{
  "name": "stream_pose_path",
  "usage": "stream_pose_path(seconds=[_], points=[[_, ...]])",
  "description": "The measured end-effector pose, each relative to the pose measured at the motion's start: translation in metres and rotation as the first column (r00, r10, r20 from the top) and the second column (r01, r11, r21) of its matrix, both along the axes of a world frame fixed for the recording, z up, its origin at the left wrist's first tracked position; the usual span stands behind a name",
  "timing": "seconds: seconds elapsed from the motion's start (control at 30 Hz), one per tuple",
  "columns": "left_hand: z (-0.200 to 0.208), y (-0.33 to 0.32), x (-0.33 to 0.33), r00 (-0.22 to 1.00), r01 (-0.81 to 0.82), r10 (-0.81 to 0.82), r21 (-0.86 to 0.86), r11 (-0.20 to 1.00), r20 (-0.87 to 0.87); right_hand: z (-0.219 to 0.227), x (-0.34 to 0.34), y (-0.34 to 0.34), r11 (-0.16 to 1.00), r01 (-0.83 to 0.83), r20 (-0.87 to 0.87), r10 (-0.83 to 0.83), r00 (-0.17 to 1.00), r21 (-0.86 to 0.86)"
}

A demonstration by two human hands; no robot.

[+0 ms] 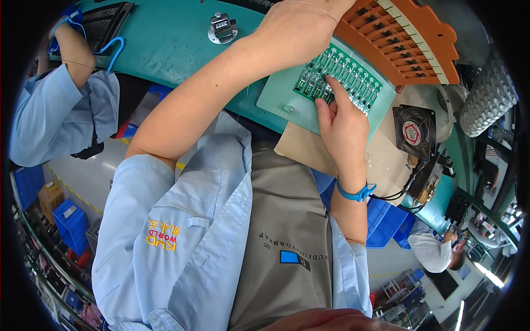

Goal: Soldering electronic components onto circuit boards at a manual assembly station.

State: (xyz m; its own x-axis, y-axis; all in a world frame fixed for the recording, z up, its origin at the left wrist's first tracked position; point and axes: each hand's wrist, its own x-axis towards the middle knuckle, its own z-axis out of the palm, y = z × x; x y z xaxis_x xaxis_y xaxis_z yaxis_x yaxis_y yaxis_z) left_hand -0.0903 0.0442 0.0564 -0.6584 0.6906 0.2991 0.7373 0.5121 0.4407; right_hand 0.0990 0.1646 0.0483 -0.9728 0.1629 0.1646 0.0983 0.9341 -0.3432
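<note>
Tally counter point(222, 27) at 11. Left hand point(298, 36) at 12, fingers hidden, can't tell their state. Green circuit-board panel point(349, 74) on pale-green plate point(274, 103) at 1; right hand point(345, 124) over it, index and thumb apart.

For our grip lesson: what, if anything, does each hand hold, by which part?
Right hand: nothing visibly held; fingers at green circuit boards. Left hand: cannot tell, fingers hidden.
</note>
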Motion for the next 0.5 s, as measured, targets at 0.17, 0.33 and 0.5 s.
stream_pose_path(seconds=[0.17,0.33,0.5], points=[[0.0,0.0,-0.001,1.0,-0.005,0.004,0.042,0.999,0.003,0.001,-0.001,-0.001,0.998,0.024,-0.006,-0.025,1.0,-0.065],[0.039,-0.003,0.003,0.981,0.043,-0.054,0.061,0.997,0.187,0.003,0.009,0.005,0.987,0.071,-0.028,-0.076,0.997,-0.145],[0.049,0.001,-0.005,0.96,0.083,-0.076,-0.014,0.996,0.268,0.007,0.027,0.01,0.968,0.12,-0.047,-0.134,0.99,-0.221]])
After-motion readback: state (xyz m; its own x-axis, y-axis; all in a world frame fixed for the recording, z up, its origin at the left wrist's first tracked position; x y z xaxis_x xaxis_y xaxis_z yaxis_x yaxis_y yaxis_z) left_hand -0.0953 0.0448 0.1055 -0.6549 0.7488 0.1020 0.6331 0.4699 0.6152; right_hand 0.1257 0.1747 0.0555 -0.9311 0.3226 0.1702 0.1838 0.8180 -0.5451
